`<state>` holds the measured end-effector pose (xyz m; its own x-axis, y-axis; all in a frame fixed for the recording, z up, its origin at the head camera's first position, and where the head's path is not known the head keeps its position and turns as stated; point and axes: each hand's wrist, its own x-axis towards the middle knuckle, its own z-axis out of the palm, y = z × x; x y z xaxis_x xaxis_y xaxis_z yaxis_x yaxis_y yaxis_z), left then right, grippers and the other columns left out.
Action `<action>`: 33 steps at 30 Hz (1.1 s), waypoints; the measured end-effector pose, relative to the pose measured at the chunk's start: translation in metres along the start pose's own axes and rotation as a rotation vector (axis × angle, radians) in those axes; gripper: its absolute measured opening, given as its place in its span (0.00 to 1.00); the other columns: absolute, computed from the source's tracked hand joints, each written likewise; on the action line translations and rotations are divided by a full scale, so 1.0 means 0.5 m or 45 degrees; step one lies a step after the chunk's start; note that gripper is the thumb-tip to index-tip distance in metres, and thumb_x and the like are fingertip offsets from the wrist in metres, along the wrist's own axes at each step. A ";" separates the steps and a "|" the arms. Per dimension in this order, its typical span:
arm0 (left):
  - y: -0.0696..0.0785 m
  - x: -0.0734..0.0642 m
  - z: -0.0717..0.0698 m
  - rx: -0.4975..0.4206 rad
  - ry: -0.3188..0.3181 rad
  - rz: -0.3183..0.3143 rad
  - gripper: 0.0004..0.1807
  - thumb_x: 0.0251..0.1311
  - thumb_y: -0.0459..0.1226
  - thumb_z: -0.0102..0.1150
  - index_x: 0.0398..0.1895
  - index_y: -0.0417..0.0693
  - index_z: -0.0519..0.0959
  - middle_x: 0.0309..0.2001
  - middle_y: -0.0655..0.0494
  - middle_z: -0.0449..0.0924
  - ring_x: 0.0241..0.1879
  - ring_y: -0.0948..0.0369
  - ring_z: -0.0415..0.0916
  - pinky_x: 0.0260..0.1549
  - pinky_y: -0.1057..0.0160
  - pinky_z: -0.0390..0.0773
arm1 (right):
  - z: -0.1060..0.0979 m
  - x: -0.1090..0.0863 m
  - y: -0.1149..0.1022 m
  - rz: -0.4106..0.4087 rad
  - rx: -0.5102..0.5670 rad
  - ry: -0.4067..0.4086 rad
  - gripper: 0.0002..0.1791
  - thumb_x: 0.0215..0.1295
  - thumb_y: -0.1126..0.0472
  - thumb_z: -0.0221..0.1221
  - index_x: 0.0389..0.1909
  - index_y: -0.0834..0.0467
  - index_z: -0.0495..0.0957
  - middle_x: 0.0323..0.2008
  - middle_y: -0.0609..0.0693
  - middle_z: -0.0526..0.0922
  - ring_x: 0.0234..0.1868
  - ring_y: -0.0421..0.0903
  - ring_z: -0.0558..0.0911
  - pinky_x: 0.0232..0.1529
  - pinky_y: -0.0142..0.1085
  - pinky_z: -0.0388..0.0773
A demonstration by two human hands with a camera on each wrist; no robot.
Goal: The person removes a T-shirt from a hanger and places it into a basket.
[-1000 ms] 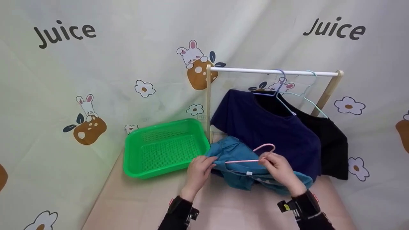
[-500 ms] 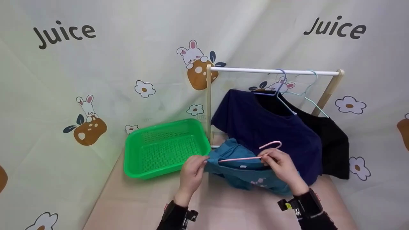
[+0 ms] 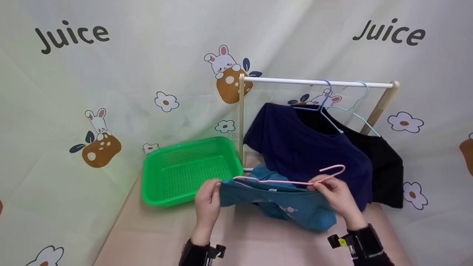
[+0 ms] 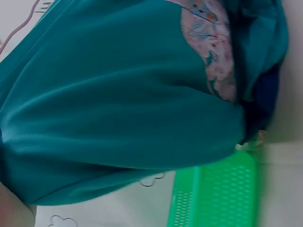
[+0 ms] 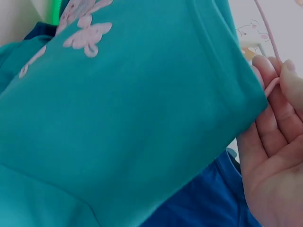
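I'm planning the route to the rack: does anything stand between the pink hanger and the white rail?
Yes: in the head view, the navy T-shirt on its purple-blue hanger appears between the pink hanger and the white rail. No hook shows on the rail's left stretch there.

A teal shirt [image 3: 308, 207] is held up, bunched and creased, over the table [image 3: 155, 232], nearer its right edge than its left. The neck opening is spread wide, a small white label [image 3: 272, 190] at the inside of the collar; pale pink motifs [image 5: 89, 38] mark the front. A thin pink hanger [image 3: 284, 182] lies nearly level along the opening, its left end at the collar, its hook curving leftward, its right end hidden.
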<state>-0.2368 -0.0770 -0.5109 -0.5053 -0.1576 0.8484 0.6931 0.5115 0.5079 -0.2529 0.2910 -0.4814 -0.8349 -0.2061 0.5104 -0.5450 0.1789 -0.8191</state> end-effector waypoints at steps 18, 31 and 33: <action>-0.026 -0.017 0.021 0.153 -0.144 0.032 0.03 0.62 0.26 0.61 0.36 0.40 0.82 0.34 0.50 0.83 0.34 0.54 0.81 0.35 0.56 0.79 | 0.062 0.012 0.012 0.123 0.229 0.263 0.08 0.69 0.74 0.56 0.40 0.77 0.79 0.32 0.54 0.87 0.37 0.41 0.85 0.42 0.30 0.79; -0.080 -0.083 0.067 0.227 -0.333 -0.127 0.02 0.62 0.27 0.62 0.35 0.38 0.82 0.34 0.48 0.82 0.36 0.52 0.80 0.38 0.53 0.80 | 0.103 0.075 0.001 -0.041 0.619 0.501 0.10 0.71 0.73 0.52 0.41 0.74 0.81 0.33 0.55 0.88 0.39 0.45 0.87 0.47 0.37 0.81; -0.085 -0.093 0.071 0.242 -0.367 -0.170 0.02 0.63 0.28 0.61 0.35 0.39 0.82 0.34 0.48 0.82 0.36 0.52 0.80 0.38 0.54 0.79 | 0.106 0.086 -0.004 -0.067 0.685 0.526 0.10 0.72 0.73 0.51 0.41 0.73 0.82 0.34 0.56 0.88 0.38 0.46 0.87 0.46 0.38 0.82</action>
<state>-0.2610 -0.0617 -0.5773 -0.7276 -0.0032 0.6860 0.5173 0.6543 0.5517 -0.2833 0.2306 -0.4717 -0.8275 0.2022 0.5238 -0.5607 -0.3471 -0.7518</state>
